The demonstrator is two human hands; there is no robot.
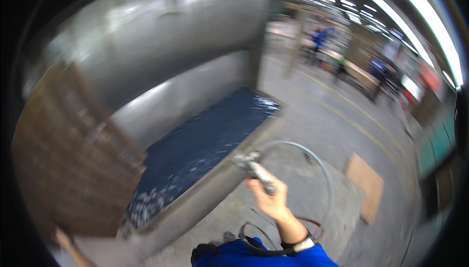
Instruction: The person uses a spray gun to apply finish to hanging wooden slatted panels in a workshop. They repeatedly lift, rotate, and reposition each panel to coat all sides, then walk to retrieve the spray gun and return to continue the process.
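A metal spray gun [259,173] sits in my right hand [272,198], whose fingers are wrapped round its handle. The gun's head points up and left, over the near rim of a long trough [195,208]. A pale hose [322,164] arcs from near the gun toward the right. At the lower left, my left hand [63,240] is by the bottom edge of a large brown slatted panel [73,154], which stands tilted over the trough's left end. Motion blur hides how those fingers are set, and whether they grip the panel.
Dark blue liquid [205,140] with white foam fills the trough, backed by a curved grey metal wall [166,32]. A brown board [365,186] lies on the concrete floor at the right. Farther off are people in blue [318,40] and work tables.
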